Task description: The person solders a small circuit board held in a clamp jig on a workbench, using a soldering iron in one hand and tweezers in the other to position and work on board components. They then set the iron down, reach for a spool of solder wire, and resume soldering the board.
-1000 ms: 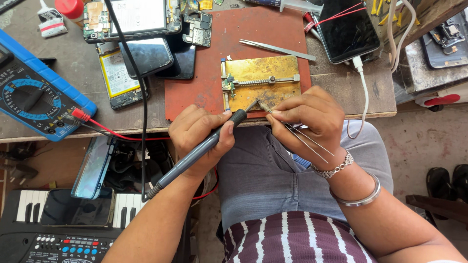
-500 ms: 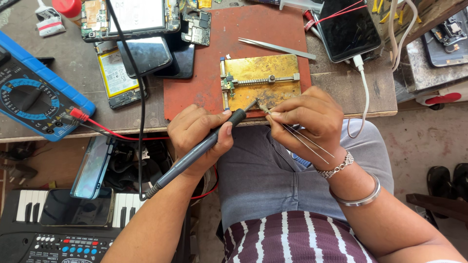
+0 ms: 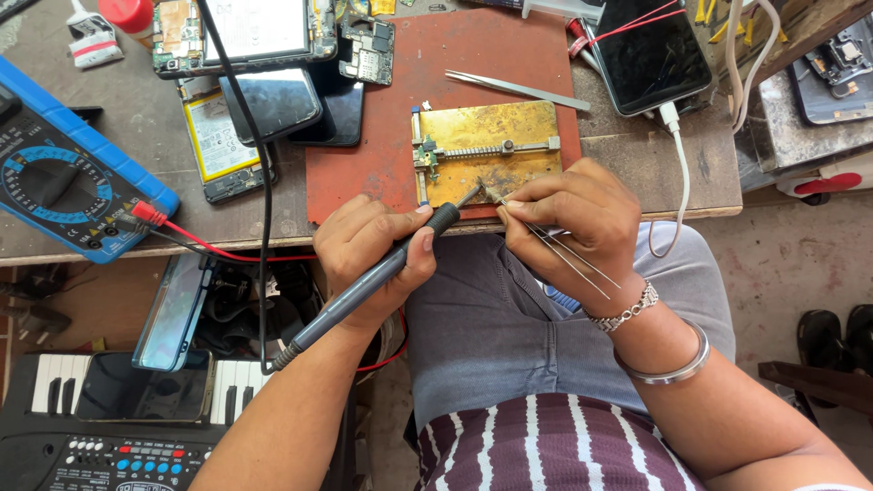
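Over brass plate (image 3: 496, 150), soldering iron (image 3: 382, 273) tip-forward

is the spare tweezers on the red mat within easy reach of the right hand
Probably yes: the tweezers lie uncovered just beyond the right hand, with only the brass plate between, though that hand holds thin tweezers now.

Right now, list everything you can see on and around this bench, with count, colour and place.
soldering iron: one, dark grey, in left hand, tip at holder
board holder: one, brass, on mat
mat: one, red-brown, bench centre
tweezers: one loose pair, silver, on mat above holder
thin tweezers: one pair, silver, in right hand
multimeter: one, blue, bench left
opened phones: several, dark, top left
charging phone: one, black, top right
keyboard: one, black, below bench left
left hand: grips iron
right hand: pinches thin tweezers
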The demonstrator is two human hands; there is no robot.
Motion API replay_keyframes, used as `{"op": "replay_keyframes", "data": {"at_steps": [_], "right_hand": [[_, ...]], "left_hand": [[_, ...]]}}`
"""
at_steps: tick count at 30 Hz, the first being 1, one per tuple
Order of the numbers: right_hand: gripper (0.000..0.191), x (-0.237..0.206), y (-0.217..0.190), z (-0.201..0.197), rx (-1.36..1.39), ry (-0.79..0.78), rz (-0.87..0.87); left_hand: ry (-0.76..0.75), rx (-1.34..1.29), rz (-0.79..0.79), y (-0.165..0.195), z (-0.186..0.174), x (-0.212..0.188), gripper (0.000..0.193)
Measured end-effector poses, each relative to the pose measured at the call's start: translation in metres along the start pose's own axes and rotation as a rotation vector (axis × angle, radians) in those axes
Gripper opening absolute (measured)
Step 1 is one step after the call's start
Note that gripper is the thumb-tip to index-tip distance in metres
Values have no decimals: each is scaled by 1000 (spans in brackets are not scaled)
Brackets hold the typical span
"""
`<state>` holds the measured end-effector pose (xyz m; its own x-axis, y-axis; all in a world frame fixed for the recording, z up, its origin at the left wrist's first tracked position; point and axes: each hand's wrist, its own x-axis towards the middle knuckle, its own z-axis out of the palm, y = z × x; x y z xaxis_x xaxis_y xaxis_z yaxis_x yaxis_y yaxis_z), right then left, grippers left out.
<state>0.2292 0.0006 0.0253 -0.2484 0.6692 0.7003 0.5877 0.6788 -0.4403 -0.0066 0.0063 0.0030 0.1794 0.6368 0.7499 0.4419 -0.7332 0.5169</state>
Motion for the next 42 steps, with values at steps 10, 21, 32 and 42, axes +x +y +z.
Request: {"op": "replay_keyframes", "data": {"at_steps": [10,21,32,42], "right_hand": [[22,0,1,1,4,-5,-6],[22,0,-1,5,-72,8,-40],[22,0,0,2,-108,-31,-90],[21,-1,2,-1,-56,-35,-99]], "left_hand": [[-1,9,2,1,-1,0,16],[10,-3,4,2,-1,1,16],[-12,12,-15,3,-1,1,14],[-15,4,-21,3,-2,1,13]]}}
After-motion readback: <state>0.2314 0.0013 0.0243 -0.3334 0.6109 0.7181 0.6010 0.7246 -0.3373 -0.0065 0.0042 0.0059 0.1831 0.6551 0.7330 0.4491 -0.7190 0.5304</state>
